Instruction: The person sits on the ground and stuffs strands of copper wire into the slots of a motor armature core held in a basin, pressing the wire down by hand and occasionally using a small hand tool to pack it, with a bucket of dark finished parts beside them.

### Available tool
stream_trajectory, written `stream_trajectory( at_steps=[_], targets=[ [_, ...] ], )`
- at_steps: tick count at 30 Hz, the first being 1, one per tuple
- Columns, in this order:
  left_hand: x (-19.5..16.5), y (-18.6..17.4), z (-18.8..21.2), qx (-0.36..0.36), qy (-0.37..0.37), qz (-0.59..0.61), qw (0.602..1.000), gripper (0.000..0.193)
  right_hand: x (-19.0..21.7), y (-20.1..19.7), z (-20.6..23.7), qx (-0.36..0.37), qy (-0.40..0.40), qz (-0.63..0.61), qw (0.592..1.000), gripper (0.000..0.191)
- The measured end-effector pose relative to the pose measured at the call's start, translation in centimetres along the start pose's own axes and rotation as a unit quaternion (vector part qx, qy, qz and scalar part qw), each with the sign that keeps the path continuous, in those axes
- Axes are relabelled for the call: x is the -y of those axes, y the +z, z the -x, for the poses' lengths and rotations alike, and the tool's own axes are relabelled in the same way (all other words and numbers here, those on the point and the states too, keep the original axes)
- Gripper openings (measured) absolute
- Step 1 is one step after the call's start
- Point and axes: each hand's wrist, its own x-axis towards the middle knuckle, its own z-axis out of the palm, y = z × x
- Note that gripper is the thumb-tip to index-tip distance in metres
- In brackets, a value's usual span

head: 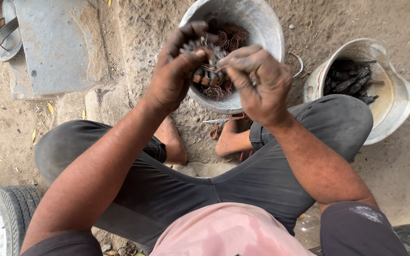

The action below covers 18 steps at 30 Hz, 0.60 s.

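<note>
Basins (271, 33) flank hands (176, 71) gripping wire bundle (205, 61); sandals (5, 31) far left

small dark part (204, 64): mostly covered by the fingers of both hands; its shape cannot be made out.
left hand (174, 71): the grip's inner side is turned away, so contact points are unseen.
right hand (257, 83): fingertips curl out of sight behind the part.
grey basin (262, 23): upper rim cut off by the top edge; near wall hidden behind the hands.
copper wire tangle (231, 38): partly masked by the hands.
second basin (395, 95): near side hidden by the knee.
tyre (5, 215): cut off at the left and bottom edges.
sandals (5, 31): cropped at the corner.
</note>
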Motion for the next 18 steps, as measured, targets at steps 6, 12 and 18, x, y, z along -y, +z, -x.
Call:
stream_trajectory(
  at_steps=[6,12,18],
  targets=[
    [-0.7,-0.4,0.2,0.028,0.059,-0.007,0.998,0.067,-0.8,0.1,0.8,-0.058,0.122,-0.095,0.986,0.007],
    [0.1,-0.9,-0.1,0.013,0.056,0.016,0.998,0.052,-0.8,-0.2,0.3,-0.002,0.118,-0.142,0.983,0.010],
    [1.9,-1.9,-0.1,-0.032,0.034,0.055,0.997,0.045,0.2,0.4,0.2,0.115,0.035,0.056,0.991,0.031]
  ],
)
